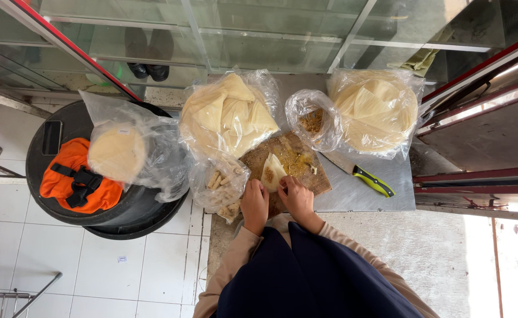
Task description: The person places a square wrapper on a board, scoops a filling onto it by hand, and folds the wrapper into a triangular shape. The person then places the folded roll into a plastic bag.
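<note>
1. Left hand (255,204): at the near edge of the wooden cutting board (306,171), fingers curled, grip closed on the lower left edge of a folded pastry sheet (272,172).
2. Right hand (297,197): just beside the left, grip pinching the lower right corner of the same pastry sheet.
3. Pastry sheet: pale, folded to a pointed cone shape, open side up with brownish filling visible inside; held over the middle of the cutting board.
4. Cutting board: brown, smeared with crumbs and yellowish traces, resting on the grey metal tabletop (359,194).
5. Knife with green handle (365,176): lying on the tabletop just right of the board, blade pointing toward the far left.
6. Clear bag of brown filling (313,121): open, touching the far edge of the board.
7. Bag of cut pastry sheets (228,116): far left of the board; second bag of round pastry sheets (374,112) at far right.
8. Small bag of rolled pieces (221,185): just left of the board, beside the left hand.
9. Black barrel (129,212): left of the tabletop, carrying a bagged stack of round sheets (118,153), an orange pouch (76,179) and a dark phone (52,137).
</note>
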